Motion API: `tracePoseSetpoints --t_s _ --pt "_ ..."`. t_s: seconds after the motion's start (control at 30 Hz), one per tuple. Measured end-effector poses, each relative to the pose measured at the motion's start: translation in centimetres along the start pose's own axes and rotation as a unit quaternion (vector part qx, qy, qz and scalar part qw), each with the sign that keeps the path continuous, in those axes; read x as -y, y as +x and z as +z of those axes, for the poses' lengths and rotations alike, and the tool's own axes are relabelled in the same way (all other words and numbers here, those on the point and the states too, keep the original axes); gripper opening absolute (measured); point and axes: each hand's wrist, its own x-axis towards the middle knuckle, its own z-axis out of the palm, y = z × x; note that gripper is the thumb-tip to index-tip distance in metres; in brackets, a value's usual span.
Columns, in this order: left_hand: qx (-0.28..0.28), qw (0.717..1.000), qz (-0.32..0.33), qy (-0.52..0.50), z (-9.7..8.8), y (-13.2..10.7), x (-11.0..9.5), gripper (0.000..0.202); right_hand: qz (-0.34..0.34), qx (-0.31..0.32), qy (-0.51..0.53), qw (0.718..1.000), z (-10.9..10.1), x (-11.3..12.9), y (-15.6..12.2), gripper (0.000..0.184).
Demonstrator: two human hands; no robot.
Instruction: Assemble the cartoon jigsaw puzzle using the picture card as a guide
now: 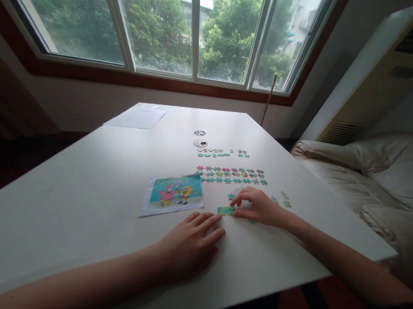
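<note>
The counter (85,189) is white, the sofa (335,164) cream. The print (174,192) shows pink and yellow cartoon figures on teal inside a white margin. Joined pieces (224,211) are green and yellow; loose pieces (228,180) teal, pink and yellow.

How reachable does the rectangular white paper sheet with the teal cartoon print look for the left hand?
Likely yes: the left hand lies palm-down by the near right corner of the paper sheet, and nothing shows in the gap between them.
</note>
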Motion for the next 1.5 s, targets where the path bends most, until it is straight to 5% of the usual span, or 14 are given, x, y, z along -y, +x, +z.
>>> tracePoseSetpoints --t_s 1.27,1.5 --pt "-0.017 1.000 0.006 -0.004 -0.3 0.1 -0.1 0.027 -0.012 0.017 -0.021 1.000 -0.4 -0.2 -0.5 0.034" --pt "-0.002 1.000 0.001 -0.004 -0.2 0.0 -0.1 0.028 -0.015 0.020 -0.042 0.999 -0.1 1.0 -0.2 0.020"
